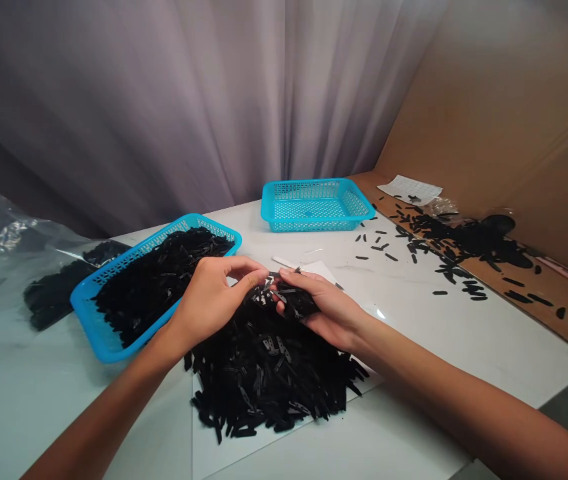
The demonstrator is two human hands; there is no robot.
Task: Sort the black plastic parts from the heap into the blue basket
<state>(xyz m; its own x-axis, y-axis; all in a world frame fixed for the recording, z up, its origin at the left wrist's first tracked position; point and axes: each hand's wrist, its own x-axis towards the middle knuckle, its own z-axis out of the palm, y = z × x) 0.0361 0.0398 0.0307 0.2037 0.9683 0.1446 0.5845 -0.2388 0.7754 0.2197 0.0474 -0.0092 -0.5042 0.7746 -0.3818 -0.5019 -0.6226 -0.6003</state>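
A heap of black snap hair clips [269, 380] covers a white sheet in front of me, several of them with grey metal backs showing. Above the heap's far edge, my right hand [327, 303] is closed around a bunch of these hair clips [299, 300]. My left hand [217, 293] meets it from the left, thumb and forefinger pinching one small dark clip [274, 275] between the two hands. Just left of that hand stands a blue basket [95, 333] filled with black clips [159, 273].
A second blue basket [317, 225] stands at the back. Loose black clips [464, 240] lie scattered at the right, by a cardboard panel [504, 133] and a white grid card [409, 189]. A clear plastic bag [29, 233] sits at the far left. A grey curtain [189, 100] hangs behind.
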